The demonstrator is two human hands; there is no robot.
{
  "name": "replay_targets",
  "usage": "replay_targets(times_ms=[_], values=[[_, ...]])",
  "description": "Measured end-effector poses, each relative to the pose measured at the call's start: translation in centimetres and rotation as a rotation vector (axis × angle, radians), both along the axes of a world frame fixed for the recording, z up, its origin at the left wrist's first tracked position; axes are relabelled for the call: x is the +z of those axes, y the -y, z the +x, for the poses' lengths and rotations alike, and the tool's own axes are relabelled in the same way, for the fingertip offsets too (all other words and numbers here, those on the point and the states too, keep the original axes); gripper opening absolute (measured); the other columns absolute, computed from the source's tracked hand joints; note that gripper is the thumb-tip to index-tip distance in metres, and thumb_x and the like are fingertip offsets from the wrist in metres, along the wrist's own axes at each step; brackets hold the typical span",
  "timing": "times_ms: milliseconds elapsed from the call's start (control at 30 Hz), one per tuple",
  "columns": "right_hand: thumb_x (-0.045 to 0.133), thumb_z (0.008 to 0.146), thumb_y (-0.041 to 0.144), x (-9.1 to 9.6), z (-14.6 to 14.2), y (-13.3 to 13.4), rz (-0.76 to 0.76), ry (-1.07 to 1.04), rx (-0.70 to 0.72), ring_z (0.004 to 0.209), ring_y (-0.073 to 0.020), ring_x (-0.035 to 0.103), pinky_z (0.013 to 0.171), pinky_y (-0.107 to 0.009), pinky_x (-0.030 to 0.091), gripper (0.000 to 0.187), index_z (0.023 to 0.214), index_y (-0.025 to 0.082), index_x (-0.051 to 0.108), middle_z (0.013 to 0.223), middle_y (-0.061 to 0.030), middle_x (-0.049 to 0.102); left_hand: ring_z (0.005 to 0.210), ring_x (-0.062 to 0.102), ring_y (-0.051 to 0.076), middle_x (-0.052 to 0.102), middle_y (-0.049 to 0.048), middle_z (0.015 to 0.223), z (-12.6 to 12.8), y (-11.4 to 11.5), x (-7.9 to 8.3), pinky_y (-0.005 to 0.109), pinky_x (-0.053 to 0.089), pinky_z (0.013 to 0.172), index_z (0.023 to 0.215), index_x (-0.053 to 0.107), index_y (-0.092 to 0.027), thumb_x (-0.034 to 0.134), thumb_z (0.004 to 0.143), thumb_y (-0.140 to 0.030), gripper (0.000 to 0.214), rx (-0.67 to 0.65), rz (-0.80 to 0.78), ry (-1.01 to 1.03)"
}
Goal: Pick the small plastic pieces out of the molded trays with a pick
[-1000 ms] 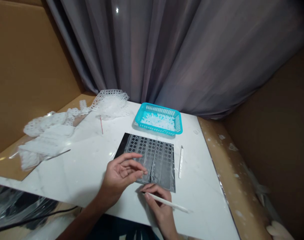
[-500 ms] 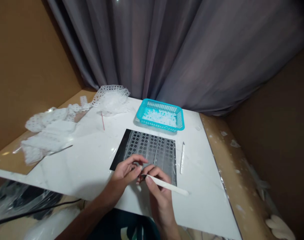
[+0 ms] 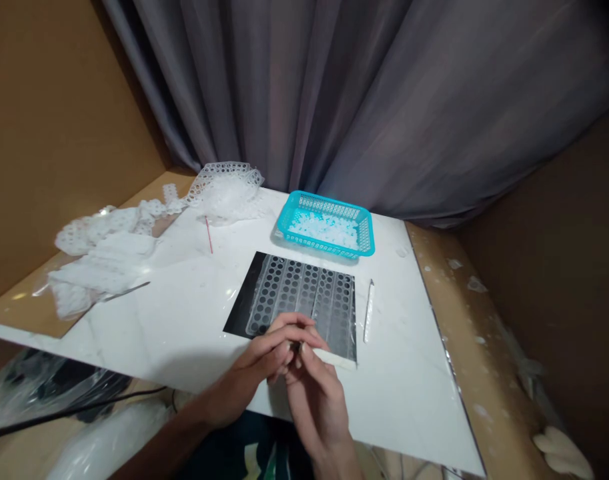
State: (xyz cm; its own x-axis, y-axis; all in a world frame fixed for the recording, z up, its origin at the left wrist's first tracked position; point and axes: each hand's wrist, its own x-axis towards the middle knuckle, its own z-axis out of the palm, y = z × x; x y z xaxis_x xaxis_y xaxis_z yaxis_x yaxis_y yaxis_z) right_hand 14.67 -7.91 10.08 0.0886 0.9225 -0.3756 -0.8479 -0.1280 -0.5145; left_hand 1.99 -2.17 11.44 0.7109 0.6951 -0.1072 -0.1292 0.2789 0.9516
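Note:
A dark sheet [image 3: 304, 300] covered with rows of small clear round pieces lies on the white table [image 3: 184, 313]. My left hand [image 3: 264, 357] and my right hand [image 3: 317, 393] meet at its near edge, fingertips pinched together. The right hand holds a white stick tool [image 3: 337, 360], whose end sticks out to the right. The left hand's fingertips press against the tool's tip; whatever sits between them is too small to see.
A turquoise basket [image 3: 367, 237] with white bits stands behind the sheet. A second white stick [image 3: 368, 319] lies right of the sheet. A thin red stick [image 3: 209, 233] and heaps of white perforated strips [image 3: 104, 257] lie at the left. Grey curtain and brown walls enclose the table.
My left hand left the sheet's surface and came to the right hand. Both hands now pinch together at the tool's tip, and the tool swung to point less far right.

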Motion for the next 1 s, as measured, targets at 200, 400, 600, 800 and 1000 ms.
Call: replay_targets(times_ms=[200, 400, 600, 800, 1000], values=[[0.092, 0.082, 0.038, 0.5, -0.1, 0.0, 0.017, -0.036, 0.02, 0.076, -0.0201, 0.068, 0.081, -0.041, 0.065, 0.029, 0.076, 0.02, 0.071, 0.081, -0.0032, 0.07, 0.071, 0.045, 0.009, 0.044, 0.0085, 0.158, -0.2, 0.2, 0.0, 0.026, 0.043, 0.063, 0.129, 0.075, -0.03, 0.045, 0.112, -0.058, 0.044, -0.008, 0.008, -0.042], [0.092, 0.081, 0.03, 0.8, 0.2, -0.2, 0.022, -0.097, 0.017, 0.072, -0.0191, 0.068, 0.079, -0.04, 0.065, 0.024, 0.089, 0.021, 0.071, 0.079, -0.0005, 0.069, 0.071, 0.043, 0.01, 0.049, 0.0101, 0.149, 0.0, 0.3, 0.0, 0.029, 0.043, 0.071, 0.128, 0.075, -0.026, 0.042, 0.112, -0.061, 0.051, -0.013, 0.055, -0.038], [0.088, 0.084, 0.031, 0.7, 0.6, -0.1, 0.035, -0.059, 0.036, 0.071, -0.0197, 0.067, 0.075, -0.04, 0.065, 0.022, 0.092, 0.021, 0.07, 0.078, -0.0007, 0.069, 0.076, 0.045, 0.011, 0.048, 0.0091, 0.148, 0.2, 0.3, 1.2, 0.03, 0.043, 0.076, 0.129, 0.074, -0.027, 0.043, 0.11, -0.064, 0.051, -0.019, 0.045, -0.037], [0.087, 0.085, 0.032, 0.6, 0.4, -0.1, 0.028, -0.048, 0.049, 0.071, -0.0197, 0.067, 0.073, -0.038, 0.065, 0.022, 0.094, 0.021, 0.069, 0.078, -0.0007, 0.067, 0.076, 0.047, 0.012, 0.048, 0.009, 0.148, 0.0, 0.4, 1.0, 0.03, 0.046, 0.076, 0.127, 0.074, -0.027, 0.043, 0.111, -0.06, 0.047, -0.024, 0.033, -0.044], [0.087, 0.083, 0.023, 0.2, 0.5, -0.2, 0.002, -0.088, 0.006, 0.073, -0.0174, 0.066, 0.074, -0.033, 0.063, 0.02, 0.088, 0.022, 0.068, 0.082, -0.0005, 0.068, 0.118, 0.056, 0.026, 0.049, 0.0106, 0.144, 0.1, 0.2, 0.3, 0.039, 0.049, 0.103, 0.124, 0.073, -0.025, 0.045, 0.112, -0.054, 0.042, -0.021, 0.045, -0.007]])
